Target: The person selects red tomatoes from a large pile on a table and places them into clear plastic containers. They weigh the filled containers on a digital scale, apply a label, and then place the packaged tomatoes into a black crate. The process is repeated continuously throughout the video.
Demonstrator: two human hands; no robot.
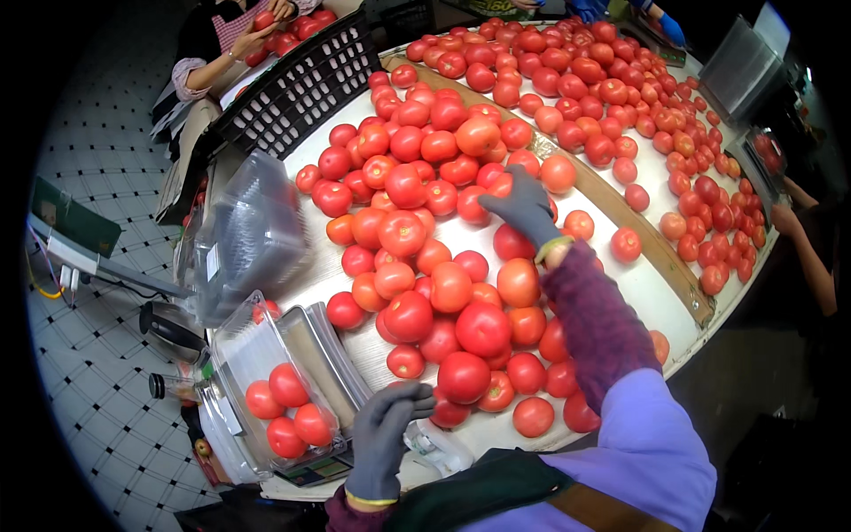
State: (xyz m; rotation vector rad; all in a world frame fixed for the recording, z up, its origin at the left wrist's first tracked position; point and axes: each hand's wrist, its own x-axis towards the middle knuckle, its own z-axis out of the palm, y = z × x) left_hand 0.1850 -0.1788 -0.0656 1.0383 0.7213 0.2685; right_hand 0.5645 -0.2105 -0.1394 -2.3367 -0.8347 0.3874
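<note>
My right hand (525,208), in a grey glove, reaches into the middle of a big heap of red tomatoes (405,232). Its thumb and fingers close around one tomato (500,184), partly hidden by the glove. Close to the table's near edge, my left hand (387,433), gloved alike, holds nothing. Its fingers are loosely extended, beside a tomato (449,411). Left of that hand, a clear plastic tray (266,355) rests on a scale (321,470). Several tomatoes lie in the tray's near part, and one shows near its far end.
Stacked clear trays (253,230) stand at the left. A wooden divider (634,226) separates my heap from more tomatoes (612,93). A black crate (301,84) sits at the far left, where another person handles tomatoes. Other people's hands appear at the right and far edges.
</note>
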